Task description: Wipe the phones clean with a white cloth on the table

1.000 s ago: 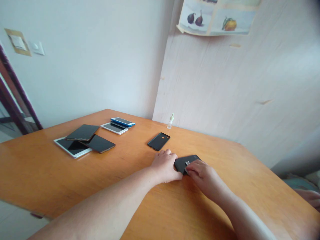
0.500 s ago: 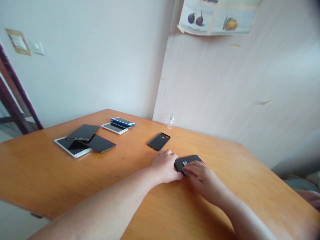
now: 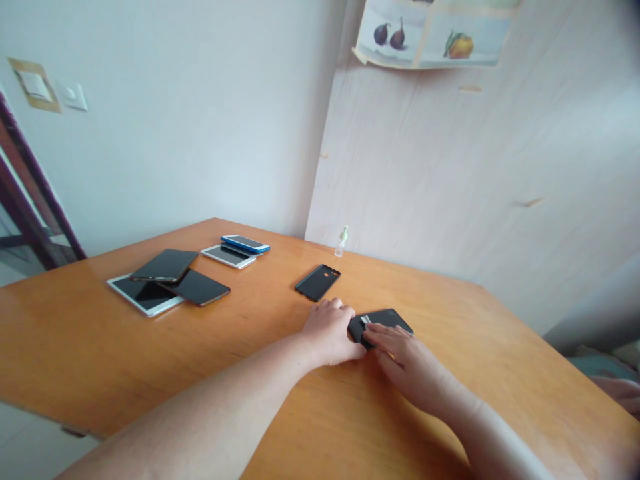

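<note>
A black phone (image 3: 383, 316) lies flat on the wooden table. My left hand (image 3: 330, 332) is wrapped around its left end, thumb at the near edge and fingers at the far one. My right hand (image 3: 400, 350) rests over the phone's near side, fingers together, pressing a small whitish wipe (image 3: 366, 320) onto its surface. Much of the wipe is hidden under those fingers. Just beyond my left hand lies an empty black phone case (image 3: 318, 283), its inside facing up with a round hole near one end.
Farther back stands a small clear pump bottle (image 3: 341, 243). To the left, two dark tablets or phones (image 3: 203, 287) overlap a white tablet (image 3: 145, 297). Behind them a blue device (image 3: 246, 243) leans on a white one (image 3: 227, 255). Walls border the table (image 3: 270, 307) at the back.
My right hand has flattened and slid slightly up and left over the phone, with the wipe under its fingers. My left hand keeps its place.
</note>
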A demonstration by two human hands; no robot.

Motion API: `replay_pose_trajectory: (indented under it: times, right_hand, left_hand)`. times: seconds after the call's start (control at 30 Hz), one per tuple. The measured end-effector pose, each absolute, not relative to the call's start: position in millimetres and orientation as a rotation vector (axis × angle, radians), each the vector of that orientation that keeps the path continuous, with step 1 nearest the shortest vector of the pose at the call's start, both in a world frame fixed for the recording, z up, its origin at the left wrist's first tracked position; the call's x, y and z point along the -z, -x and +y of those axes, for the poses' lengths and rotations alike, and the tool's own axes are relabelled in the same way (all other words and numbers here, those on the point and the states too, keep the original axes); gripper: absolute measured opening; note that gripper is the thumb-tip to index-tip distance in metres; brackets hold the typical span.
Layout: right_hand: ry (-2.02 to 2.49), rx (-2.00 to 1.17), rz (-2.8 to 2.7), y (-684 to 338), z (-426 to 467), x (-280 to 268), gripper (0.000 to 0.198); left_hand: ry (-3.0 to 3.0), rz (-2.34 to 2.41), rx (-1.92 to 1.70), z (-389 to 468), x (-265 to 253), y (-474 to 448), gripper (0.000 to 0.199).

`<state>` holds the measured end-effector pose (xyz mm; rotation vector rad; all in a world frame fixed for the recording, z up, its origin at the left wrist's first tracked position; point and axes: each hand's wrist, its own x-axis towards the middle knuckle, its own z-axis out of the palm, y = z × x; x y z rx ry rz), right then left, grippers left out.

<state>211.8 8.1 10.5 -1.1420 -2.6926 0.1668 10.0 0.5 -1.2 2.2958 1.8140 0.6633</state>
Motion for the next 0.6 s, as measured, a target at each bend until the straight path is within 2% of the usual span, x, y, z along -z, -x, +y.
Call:
replay_pose_trajectory:
  times: [0.23, 0.43, 0.5, 0.6]
  right_hand:
    - [1.637, -0.047, -2.503, -229, 27, -3, 0.046]
    - [1.289, -0.373, -2.696, -210, 11, -9, 0.05]
    - [1.261, -0.359, -2.708, -208, 9, -9, 0.049]
    - [1.521, -0.172, -2.582, -216, 19, -5, 0.048]
  left_hand:
    - [-2.317, 1.782, -0.665, 1, 1, -9, 0.054]
    - [-2.312, 1.8, -0.67, 1, 2, -10, 0.05]
    - [-2.309, 1.798, -0.678, 1, 2, -10, 0.049]
    - [-2.308, 1.798, -0.674, 1, 2, -10, 0.05]
